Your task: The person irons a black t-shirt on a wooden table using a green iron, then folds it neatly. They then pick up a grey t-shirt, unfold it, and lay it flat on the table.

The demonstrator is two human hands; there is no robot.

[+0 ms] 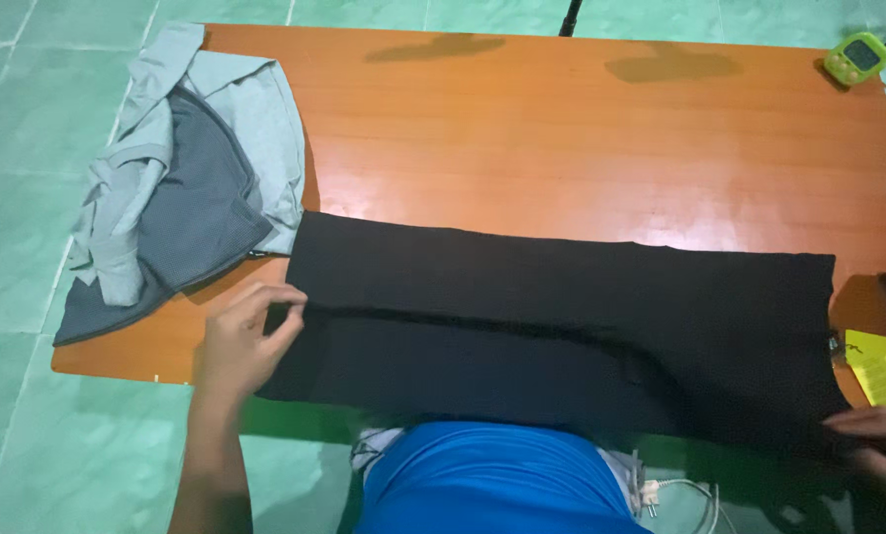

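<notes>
A long black garment (562, 331) lies flat along the near edge of the wooden bench (562, 129), and it reaches from near the left side almost to the right edge. The left hand (248, 341) is at the left end of this garment; its thumb and fingers are pinched together on the edge of the cloth, so the grip is closed on the fabric there. The right hand (878, 427) is at the near right corner of the bench and rests on the right end of the same garment, but only part of the hand is visible and I cannot tell if its grip is closed or only lying on the cloth. Just beside this end, at the right edge, there are two yellow paper tags (876, 366), rectangular in shape. At the left edge of the bench a crumpled grey jacket (181, 168) lies, partly hanging over the side. In the far right corner stands a small green timer (856, 56) with a dark screen.
</notes>
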